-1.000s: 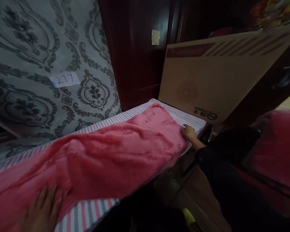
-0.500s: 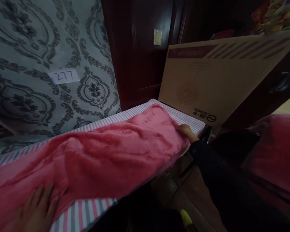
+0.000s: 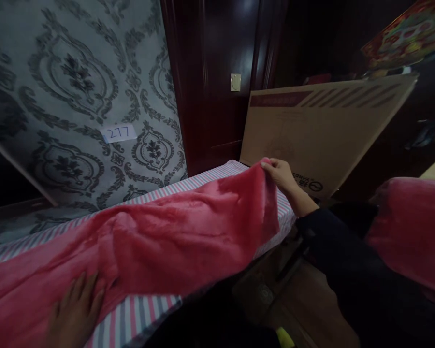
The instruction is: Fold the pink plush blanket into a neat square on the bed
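Observation:
A pink fleece blanket (image 3: 174,237) lies along a narrow surface covered by a pink, grey and white striped cloth (image 3: 141,316). My right hand (image 3: 281,175) is closed on the blanket's far right corner and holds it lifted off the cloth. My left hand (image 3: 74,314) lies flat on the blanket at the near left, fingers stretched out and apart.
A large flat cardboard box (image 3: 319,130) leans behind the surface's right end. Grey patterned wallpaper with a label reading 277 (image 3: 119,133) is at the left, dark red wood panels (image 3: 221,82) in the middle. Another pink cloth (image 3: 413,227) lies at the right.
My right hand has risen from the surface's edge and pulled the blanket's corner up and slightly left. My left hand stays pressed on the blanket.

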The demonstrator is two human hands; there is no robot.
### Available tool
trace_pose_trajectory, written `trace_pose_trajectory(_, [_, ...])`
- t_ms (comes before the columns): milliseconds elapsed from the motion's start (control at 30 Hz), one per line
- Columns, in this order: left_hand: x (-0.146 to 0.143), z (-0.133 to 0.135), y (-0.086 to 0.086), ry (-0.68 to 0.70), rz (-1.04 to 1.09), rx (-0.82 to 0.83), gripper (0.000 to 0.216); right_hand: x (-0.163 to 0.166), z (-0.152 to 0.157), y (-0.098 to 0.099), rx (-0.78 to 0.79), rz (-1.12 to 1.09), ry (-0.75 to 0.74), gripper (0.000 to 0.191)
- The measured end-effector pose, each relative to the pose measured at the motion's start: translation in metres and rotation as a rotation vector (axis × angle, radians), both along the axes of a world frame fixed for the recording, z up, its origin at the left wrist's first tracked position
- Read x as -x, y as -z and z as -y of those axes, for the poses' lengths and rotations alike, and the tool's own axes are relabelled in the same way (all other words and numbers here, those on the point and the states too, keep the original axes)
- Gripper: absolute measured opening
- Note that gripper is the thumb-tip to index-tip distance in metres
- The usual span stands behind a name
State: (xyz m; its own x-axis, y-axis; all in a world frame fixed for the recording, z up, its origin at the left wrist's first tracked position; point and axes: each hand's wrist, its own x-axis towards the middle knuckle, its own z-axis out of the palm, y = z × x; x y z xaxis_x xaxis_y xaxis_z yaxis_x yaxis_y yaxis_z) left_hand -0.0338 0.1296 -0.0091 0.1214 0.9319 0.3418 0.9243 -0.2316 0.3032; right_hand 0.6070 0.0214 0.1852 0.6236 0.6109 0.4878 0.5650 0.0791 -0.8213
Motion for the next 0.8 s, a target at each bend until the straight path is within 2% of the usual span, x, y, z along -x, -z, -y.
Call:
trace_pose_trajectory(100, [-0.009,0.006,-0.021,-0.04,0.08,0.046,0.069,0.054,-0.008,-0.029,-0.013,0.203,-0.034,0.02])
trace_pose_trajectory(167, [-0.017,0.01,-0.037,-0.033,0.173,0.083,0.064,0.101,-0.012,-0.033,0.007,0.347,-0.1,0.017])
trace_pose_trajectory(200, [-0.023,0.013,-0.046,-0.022,0.228,0.094,0.063,0.128,-0.013,-0.029,0.025,0.415,-0.154,0.017])
trace_pose_trajectory(267, [-0.039,0.021,-0.061,0.028,0.334,0.098,0.063,0.181,-0.013,-0.008,0.096,0.556,-0.294,0.022])
trace_pose_trajectory(367, [-0.072,0.039,-0.079,0.165,0.447,0.083,0.064,0.251,-0.008,0.046,0.225,0.644,-0.438,0.023])
trace_pose_trajectory(467, [-0.106,0.056,-0.089,0.301,0.51,0.107,0.066,0.294,0.002,0.098,0.394,0.697,-0.5,0.034])
trace_pose_trajectory(533, [-0.124,0.062,-0.091,0.362,0.512,0.121,0.066,0.305,0.009,0.121,0.448,0.739,-0.479,0.036])
trace_pose_trajectory(600, [-0.14,0.065,-0.091,0.412,0.487,0.127,0.063,0.303,0.016,0.131,0.443,0.777,-0.453,0.033])
trace_pose_trajectory(800, [-0.195,0.061,-0.087,0.606,0.375,0.015,0.041,0.246,0.035,0.134,0.482,0.813,-0.401,0.026])
